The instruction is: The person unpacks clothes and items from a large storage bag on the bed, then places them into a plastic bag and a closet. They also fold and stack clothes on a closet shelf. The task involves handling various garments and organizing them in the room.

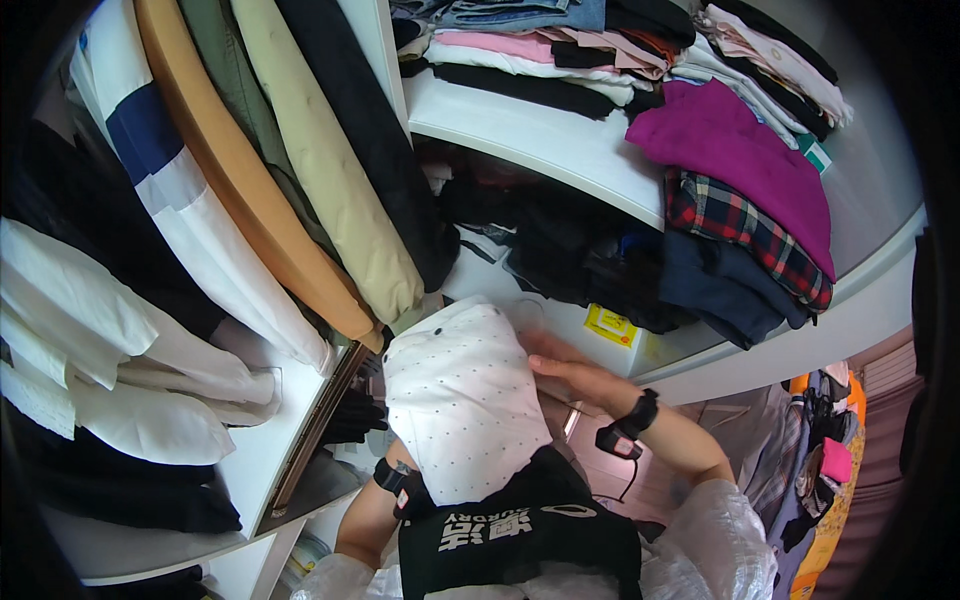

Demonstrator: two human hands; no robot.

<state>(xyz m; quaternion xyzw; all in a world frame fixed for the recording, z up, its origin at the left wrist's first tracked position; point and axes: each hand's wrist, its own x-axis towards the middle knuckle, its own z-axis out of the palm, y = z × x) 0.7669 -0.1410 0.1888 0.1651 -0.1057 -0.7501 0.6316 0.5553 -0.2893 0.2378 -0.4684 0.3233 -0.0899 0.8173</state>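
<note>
A folded white garment with small dark dots (pixel 465 405) is held up against my body at the middle of the view. My left hand (pixel 400 457) is at its lower left edge, mostly hidden behind the cloth; its wrist wears a black strap with a small device. At the garment's right edge is my right hand (pixel 566 367), somewhat blurred, palm towards the cloth with the thumb apart; whether it touches the cloth cannot be told. A black strap and device with a cable sit on that wrist.
Hanging coats (pixel 330 157) and white garments (pixel 127 352) are at left. Folded clothes (pixel 517 56) lie on a white shelf (pixel 525 131), with a magenta garment (pixel 742 165) over a plaid one. Below are dark clothes (pixel 570 240) and a yellow packet (pixel 611 325). More clothes (pixel 817 465) are piled at right.
</note>
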